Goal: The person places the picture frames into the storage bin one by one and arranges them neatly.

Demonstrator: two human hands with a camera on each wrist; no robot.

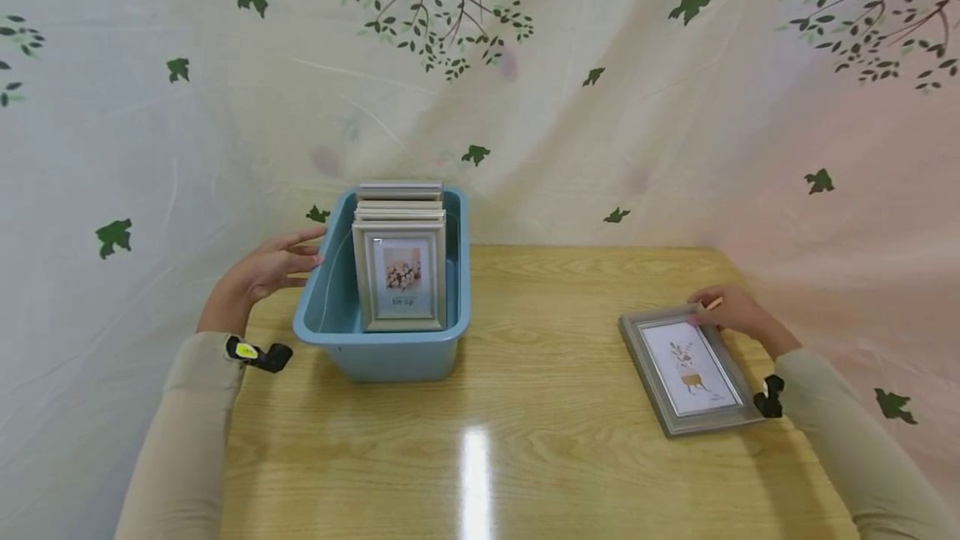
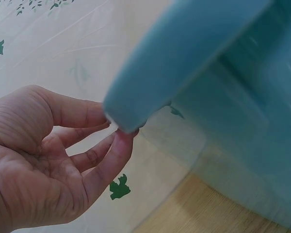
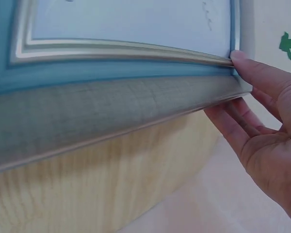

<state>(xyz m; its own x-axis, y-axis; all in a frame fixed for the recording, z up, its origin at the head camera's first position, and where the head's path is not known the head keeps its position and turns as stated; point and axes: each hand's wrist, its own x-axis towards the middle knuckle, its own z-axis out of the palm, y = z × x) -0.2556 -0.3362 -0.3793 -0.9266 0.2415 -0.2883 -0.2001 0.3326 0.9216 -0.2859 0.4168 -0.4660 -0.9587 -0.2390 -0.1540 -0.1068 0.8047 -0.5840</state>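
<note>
A blue plastic bin (image 1: 401, 361) stands at the left of the table, with several picture frames (image 1: 400, 319) upright in it; the front one shows a flower picture. My left hand (image 1: 272, 267) is at the bin's left side, fingertips touching the outer edge of the rim (image 2: 150, 73). No finger of it shows inside the bin. At the right, a grey picture frame (image 1: 651, 373) with a potted-plant print lies face up. My right hand (image 1: 731, 312) pinches its far right corner, thumb on the face and fingers underneath, as the right wrist view shows.
The wooden table (image 1: 547, 440) carries the bin and the grey frame, which are well apart. A pale curtain (image 1: 555, 148) with printed branches and green birds hangs behind and along both sides. Dark wrist cameras (image 1: 270, 357) are strapped over the sleeves.
</note>
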